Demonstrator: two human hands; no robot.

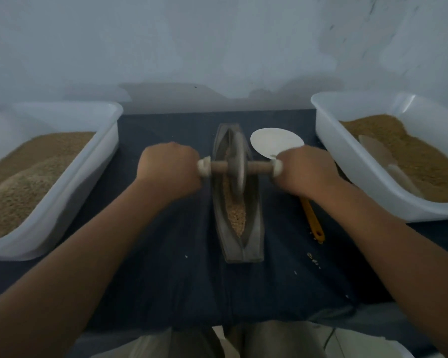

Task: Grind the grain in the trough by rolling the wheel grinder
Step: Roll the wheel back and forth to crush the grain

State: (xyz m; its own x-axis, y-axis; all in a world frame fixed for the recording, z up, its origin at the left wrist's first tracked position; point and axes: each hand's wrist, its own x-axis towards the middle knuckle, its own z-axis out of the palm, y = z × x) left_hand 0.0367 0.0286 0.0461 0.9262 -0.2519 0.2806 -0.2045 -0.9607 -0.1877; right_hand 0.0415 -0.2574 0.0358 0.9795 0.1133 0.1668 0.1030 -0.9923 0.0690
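— While the left hand and right hand each curl round a handle end, where does the wheel grinder sit?
— Upright in the trough, about mid-length, on the dark surface. Grain lies mostly in the near half.
— Advice?
— I'd press evenly on both sides, keep the axle level, and roll right to the near tip.

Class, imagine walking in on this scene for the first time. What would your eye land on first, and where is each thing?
First, the centre: the left hand and the right hand each grip an end of the wheel grinder, its disc standing in the narrow trough over the grain. Then the left tub and the right tub, big, white and holding tan grainy heaps, sit at either side of the dark cloth.
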